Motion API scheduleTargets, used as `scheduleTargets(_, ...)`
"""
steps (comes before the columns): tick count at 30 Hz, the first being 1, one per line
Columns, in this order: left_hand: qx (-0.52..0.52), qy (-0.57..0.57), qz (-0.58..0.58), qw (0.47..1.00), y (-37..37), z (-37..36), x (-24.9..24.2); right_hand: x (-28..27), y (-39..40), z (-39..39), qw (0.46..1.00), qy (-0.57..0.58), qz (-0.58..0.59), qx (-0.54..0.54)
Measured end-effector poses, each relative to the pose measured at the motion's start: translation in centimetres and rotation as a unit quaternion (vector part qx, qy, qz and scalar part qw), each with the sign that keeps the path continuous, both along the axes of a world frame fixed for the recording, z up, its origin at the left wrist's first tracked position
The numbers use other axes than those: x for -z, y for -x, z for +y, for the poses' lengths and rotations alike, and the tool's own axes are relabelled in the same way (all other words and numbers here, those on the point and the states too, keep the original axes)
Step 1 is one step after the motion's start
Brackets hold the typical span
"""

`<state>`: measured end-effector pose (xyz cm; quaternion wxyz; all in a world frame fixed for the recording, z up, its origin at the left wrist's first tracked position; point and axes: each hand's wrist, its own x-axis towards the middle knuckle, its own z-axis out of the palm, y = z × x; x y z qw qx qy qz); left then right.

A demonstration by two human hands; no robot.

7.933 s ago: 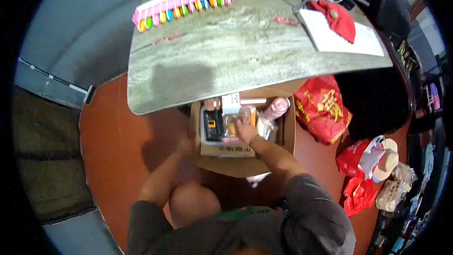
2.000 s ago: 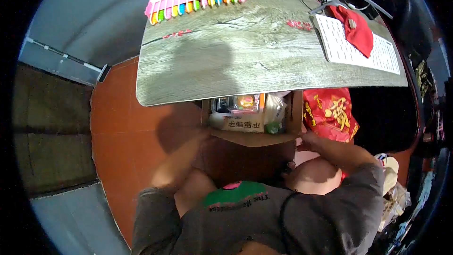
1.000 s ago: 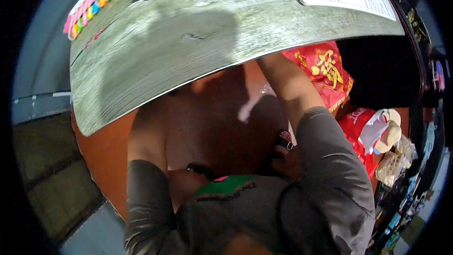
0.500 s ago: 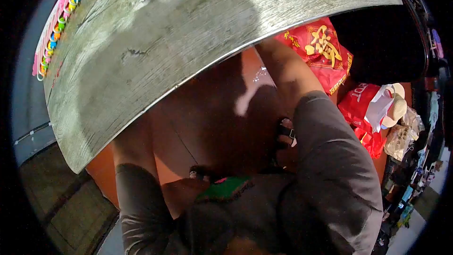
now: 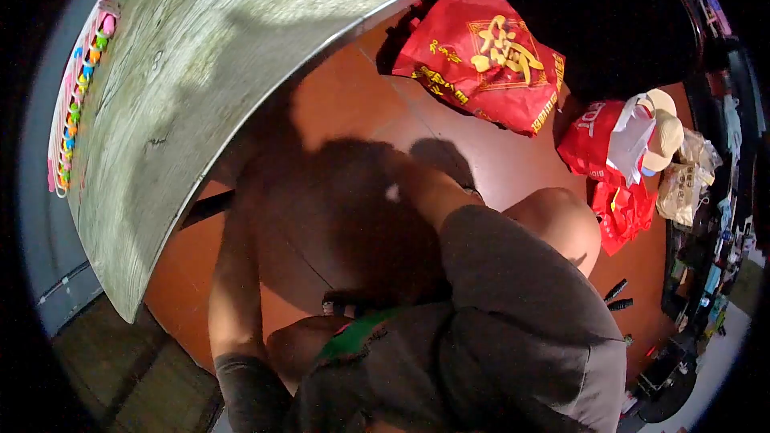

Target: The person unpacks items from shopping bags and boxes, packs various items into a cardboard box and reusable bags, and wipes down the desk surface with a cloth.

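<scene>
My right hand point(image 5: 375, 165) reaches over the tiled floor in deep shadow, in front of the wood-grain table's edge; its fingers and anything in them are too dark to make out. My left hand point(image 5: 253, 162) lies in shadow close beside the table point(image 5: 192, 96), and its fingers are hidden too. A large red bag with gold writing point(image 5: 473, 56) rests on the floor beyond my right hand, apart from it. My bent right knee point(image 5: 557, 220) shows beside my right sleeve.
On the right are a red and white bag point(image 5: 593, 140), a pale hat point(image 5: 664, 140), a smaller red bag point(image 5: 622, 212) and a clear plastic bag point(image 5: 682, 188). Colourful beads point(image 5: 72, 124) line the table's left edge. A dark round-cornered surface point(image 5: 609, 16) fills the upper right.
The view has shifted, showing more floor and the whole red bag. My right arm has come out from beneath the table and swung left. My right knee has come into view.
</scene>
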<state>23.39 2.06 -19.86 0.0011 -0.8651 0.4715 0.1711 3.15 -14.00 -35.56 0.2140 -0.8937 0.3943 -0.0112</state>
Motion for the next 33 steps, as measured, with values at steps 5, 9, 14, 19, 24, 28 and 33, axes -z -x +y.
scheduleTargets(5,0.081,-0.008,0.019,0.996,6.5,1.6,-2.3,-2.3,-2.3,7.2,0.982,-0.031,-0.044,-0.181)
scheduleTargets(9,0.095,-0.009,0.005,0.995,7.9,3.8,-2.3,-5.7,-1.3,9.2,0.924,-0.050,-0.089,-0.367)
scheduleTargets(14,-0.022,-0.025,0.031,0.999,6.0,8.5,-1.9,-5.5,-4.1,2.8,0.900,0.055,-0.043,-0.430)
scheduleTargets(19,-0.306,0.146,0.392,0.855,5.5,13.0,2.6,-4.3,-8.2,-10.8,0.906,0.188,0.188,-0.329)
scheduleTargets(24,-0.129,-0.039,0.290,0.947,6.4,6.3,-11.6,-2.6,-7.1,-18.1,0.813,0.203,0.409,-0.362)
scheduleTargets(28,-0.097,-0.037,0.217,0.971,9.5,3.3,-9.0,-8.5,-4.0,-12.1,0.704,0.215,0.114,-0.668)
scheduleTargets(33,0.174,0.151,-0.018,0.973,11.5,2.4,-6.5,-21.9,-0.1,-4.7,0.615,0.205,-0.273,-0.711)
